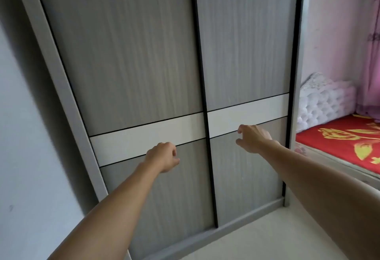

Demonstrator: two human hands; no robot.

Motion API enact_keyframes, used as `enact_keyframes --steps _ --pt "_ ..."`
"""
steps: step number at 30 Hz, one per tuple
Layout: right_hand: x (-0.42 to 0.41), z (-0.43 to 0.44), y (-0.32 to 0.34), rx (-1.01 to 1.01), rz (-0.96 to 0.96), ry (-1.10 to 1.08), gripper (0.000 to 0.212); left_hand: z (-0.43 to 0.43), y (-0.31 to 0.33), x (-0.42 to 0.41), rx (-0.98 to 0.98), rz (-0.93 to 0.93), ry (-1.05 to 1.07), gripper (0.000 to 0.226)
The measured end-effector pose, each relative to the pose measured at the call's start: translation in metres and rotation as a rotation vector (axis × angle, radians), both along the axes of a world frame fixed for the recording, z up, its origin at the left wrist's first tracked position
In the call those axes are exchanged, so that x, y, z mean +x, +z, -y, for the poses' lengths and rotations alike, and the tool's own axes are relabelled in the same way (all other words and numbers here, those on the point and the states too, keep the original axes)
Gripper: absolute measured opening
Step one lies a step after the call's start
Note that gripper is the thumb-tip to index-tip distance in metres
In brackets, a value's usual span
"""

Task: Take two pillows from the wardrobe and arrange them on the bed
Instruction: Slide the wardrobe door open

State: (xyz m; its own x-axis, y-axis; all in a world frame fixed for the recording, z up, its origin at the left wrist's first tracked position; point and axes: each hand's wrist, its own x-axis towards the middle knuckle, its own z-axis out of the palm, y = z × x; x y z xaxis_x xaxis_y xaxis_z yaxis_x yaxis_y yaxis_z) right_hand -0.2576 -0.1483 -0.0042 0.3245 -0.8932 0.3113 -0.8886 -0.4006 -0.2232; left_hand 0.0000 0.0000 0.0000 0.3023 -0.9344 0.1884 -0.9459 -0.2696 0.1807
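Observation:
A tall grey wardrobe (131, 58) with two sliding doors fills the view; both doors are shut, so no pillows show. A white band crosses each door at hand height. My left hand (162, 157) is stretched out in front of the left door, just below its white band, fingers loosely curled and holding nothing. My right hand (253, 137) reaches toward the right door near the band's lower edge, fingers slightly apart and empty. The bed (341, 142) lies to the right, covered with a red sheet with yellow patterns.
A white tufted headboard (322, 103) stands at the bed's far end, with pink curtains (370, 74) behind it. A white wall (24, 136) runs on the left of the wardrobe. Pale floor (267, 237) lies below the doors.

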Motion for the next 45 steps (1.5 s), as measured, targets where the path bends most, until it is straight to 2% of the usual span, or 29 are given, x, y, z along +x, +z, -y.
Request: enact_keyframes --steps 10,20,27,30,36,41,45 --pt "-0.003 0.17 -0.036 0.061 0.001 -0.006 0.034 0.17 -0.034 -0.01 0.004 -0.101 0.004 0.024" --pt "0.019 0.322 -0.065 0.085 0.006 0.002 0.039 0.336 -0.055 0.01 -0.002 -0.127 -0.014 0.021" --pt "0.04 0.438 -0.059 0.052 0.022 0.001 0.041 0.476 -0.06 0.036 -0.152 -0.27 0.051 0.019" --pt "0.048 0.477 -0.058 -0.014 0.062 -0.009 0.041 0.53 -0.06 0.045 -0.227 -0.258 0.121 0.027" --pt "0.065 0.55 -0.059 -0.215 0.06 0.104 0.05 0.597 -0.076 0.049 -0.35 -0.081 0.249 0.047" --pt "0.088 0.606 -0.074 -0.456 0.121 0.311 0.061 0.61 -0.095 0.054 -0.424 0.064 0.315 0.046" --pt "0.099 0.631 -0.108 -0.604 0.191 0.404 0.062 0.612 -0.104 0.05 -0.466 0.066 0.361 0.044"
